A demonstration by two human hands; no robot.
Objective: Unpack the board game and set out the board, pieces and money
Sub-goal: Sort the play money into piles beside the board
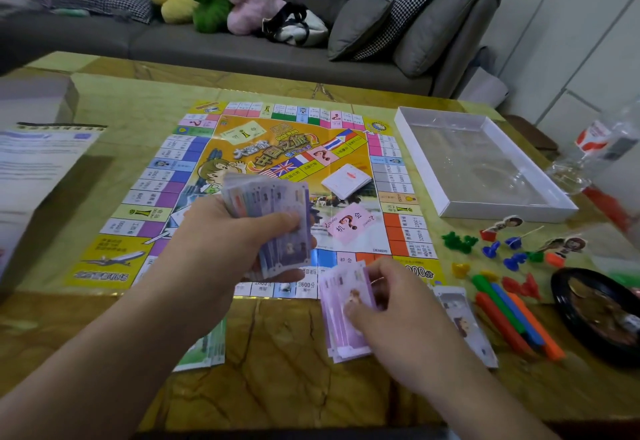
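Play money, sorting in progress — the left hand [239, 231] grasps a thick fanned wad of banknotes [273, 217] above the near edge of the board [173, 176], long axis running near to far, while the right hand [391, 304], lower and to the right, pinches a pink stack of notes [341, 308] lying lengthwise on the table [277, 370], just off the board's near edge. Green notes [207, 349] lie near left under the left forearm, a pale stack [464, 321] just right of the pink one — the right hand is nearer both the pink pile and the plastic pieces [498, 249] further right. Judged next: another note passing from wad down to pile, a short move toward near right.
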